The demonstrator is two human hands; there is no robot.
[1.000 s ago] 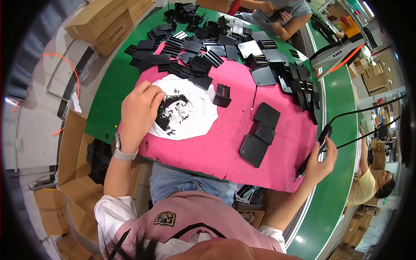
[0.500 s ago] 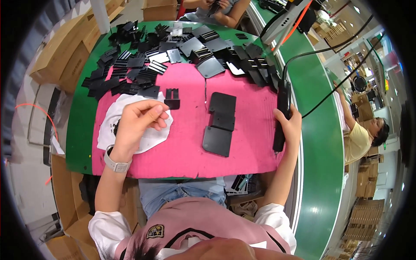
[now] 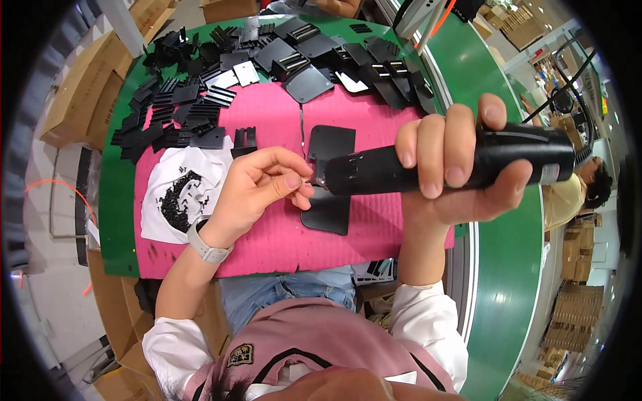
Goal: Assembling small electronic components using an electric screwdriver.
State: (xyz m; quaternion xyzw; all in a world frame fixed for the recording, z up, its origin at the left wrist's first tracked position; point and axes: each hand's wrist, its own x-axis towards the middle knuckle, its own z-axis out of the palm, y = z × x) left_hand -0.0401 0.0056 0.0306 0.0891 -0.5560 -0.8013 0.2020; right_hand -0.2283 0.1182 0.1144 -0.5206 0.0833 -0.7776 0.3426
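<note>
My right hand [image 3: 461, 160] is wrapped around a black corded electric screwdriver [image 3: 388, 170], held nearly level with its tip toward the left. Thumb and fingers pinched, my left hand [image 3: 267, 180] meets that tip with what looks like a small screw, too tiny to see well. Beneath the tool lie black flat plates [image 3: 331, 139] joined in a row, the middle partly hidden. To the left, many small black screws [image 3: 177, 204] rest on a white cloth [image 3: 155, 212]. A slotted black bracket [image 3: 245, 139] is just beyond my left hand.
A pink foam mat [image 3: 267, 247] covers part of the green table [image 3: 120, 234]. Black plates and brackets [image 3: 194, 100] are heaped along its far side. A green conveyor [image 3: 505, 267] runs on the right. Cardboard boxes [image 3: 87, 87] stand at left. Another person's arm shows at the far edge.
My right hand has raised the screwdriver from the mat's right side and swung it level toward the middle. My left hand has moved right from above the cloth to the screwdriver's tip.
</note>
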